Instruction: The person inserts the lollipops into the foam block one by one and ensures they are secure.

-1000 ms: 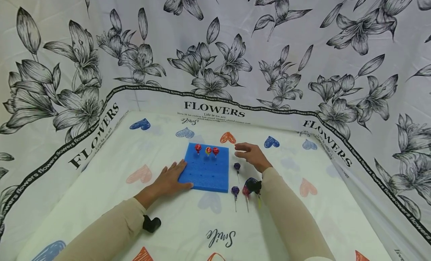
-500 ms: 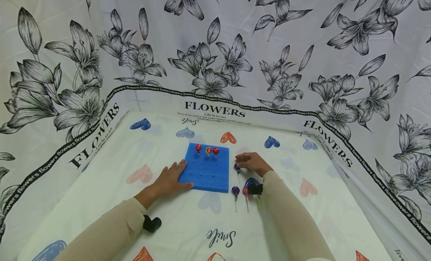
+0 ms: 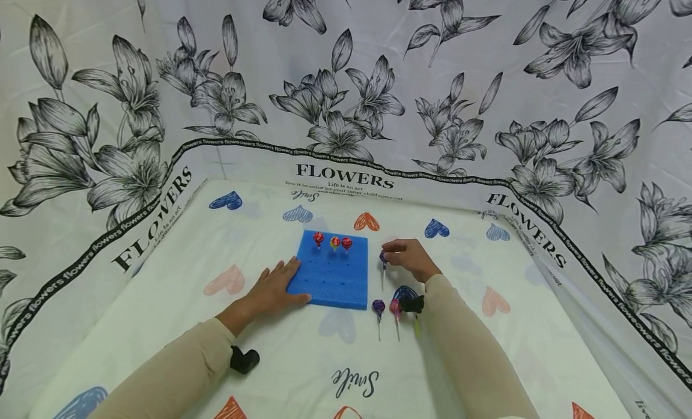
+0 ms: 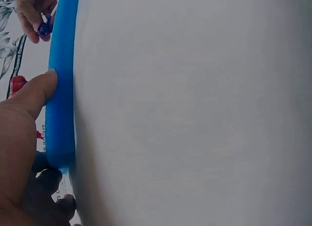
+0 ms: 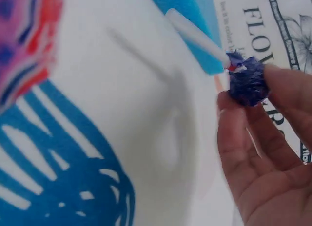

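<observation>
Hanging behind everything, a white curtain [image 3: 346,59] printed with black line-drawn flowers filled the background. Below it spread a table cover [image 3: 292,359] dotted with blue, orange and pink hearts. On that lay a flat blue foam block [image 3: 330,275]. The left hand [image 3: 273,287] rested against the block's near left corner, thumb and fingers spread apart. The right hand [image 3: 413,258], just beyond the block's right edge, had thumb and fingertips clamped on the wrapped head of a purple lollipop [image 5: 248,81], raised over the cover. Nearer the person lay a second purple lollipop [image 3: 378,307] and a pink lollipop [image 3: 395,307], side by side. Along the block's far side stood a red lollipop [image 3: 318,238], a yellow-and-red lollipop [image 3: 335,242] and another red lollipop [image 3: 346,243]. Beside the pink one showed a thin yellow stick [image 3: 417,326], its top hidden.
</observation>
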A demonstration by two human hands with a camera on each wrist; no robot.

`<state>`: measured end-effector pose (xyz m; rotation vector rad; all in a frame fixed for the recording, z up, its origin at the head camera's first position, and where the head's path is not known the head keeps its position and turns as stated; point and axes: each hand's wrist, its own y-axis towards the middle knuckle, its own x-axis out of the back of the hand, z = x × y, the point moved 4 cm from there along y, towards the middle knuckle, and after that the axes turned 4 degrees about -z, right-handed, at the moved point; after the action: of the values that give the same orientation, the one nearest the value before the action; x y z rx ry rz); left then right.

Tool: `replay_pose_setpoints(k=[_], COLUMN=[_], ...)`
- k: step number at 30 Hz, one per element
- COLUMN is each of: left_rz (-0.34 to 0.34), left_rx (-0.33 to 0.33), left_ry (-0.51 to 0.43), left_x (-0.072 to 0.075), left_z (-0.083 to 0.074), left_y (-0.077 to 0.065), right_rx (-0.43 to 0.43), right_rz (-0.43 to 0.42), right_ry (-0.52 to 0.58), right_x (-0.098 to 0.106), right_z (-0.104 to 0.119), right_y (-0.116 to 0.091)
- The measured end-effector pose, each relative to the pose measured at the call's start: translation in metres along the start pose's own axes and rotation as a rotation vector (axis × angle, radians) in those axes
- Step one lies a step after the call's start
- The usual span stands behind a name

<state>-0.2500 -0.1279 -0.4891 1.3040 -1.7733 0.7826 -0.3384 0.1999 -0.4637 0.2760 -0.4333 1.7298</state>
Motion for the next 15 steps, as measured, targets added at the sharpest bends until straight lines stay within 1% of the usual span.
replay_pose_setpoints(k=[1,7,11,15], left_rz=[0.000,0.000,0.004,0.012], left_rx=[0.002,0.007,0.003,0.009], left_ry=[0.000,-0.001,0.006,0.016], left_x=[0.000,-0.001,-0.001,-0.001], left_z=[0.000,0.001,0.002,0.003], left_y=[0.000,-0.001,0.000,0.002], right_rx=[0.006,0.048,0.117,0.191], right_rz=[-0.002,-0.034,-0.066,-0.082], right_ry=[0.022,0.053,0.077,0.123], right_x=[0.000,0.001,-0.001,-0.004], right_z=[0.001,0.013,0.027,0.042], right_y=[0.000,-0.004,-0.009,-0.013])
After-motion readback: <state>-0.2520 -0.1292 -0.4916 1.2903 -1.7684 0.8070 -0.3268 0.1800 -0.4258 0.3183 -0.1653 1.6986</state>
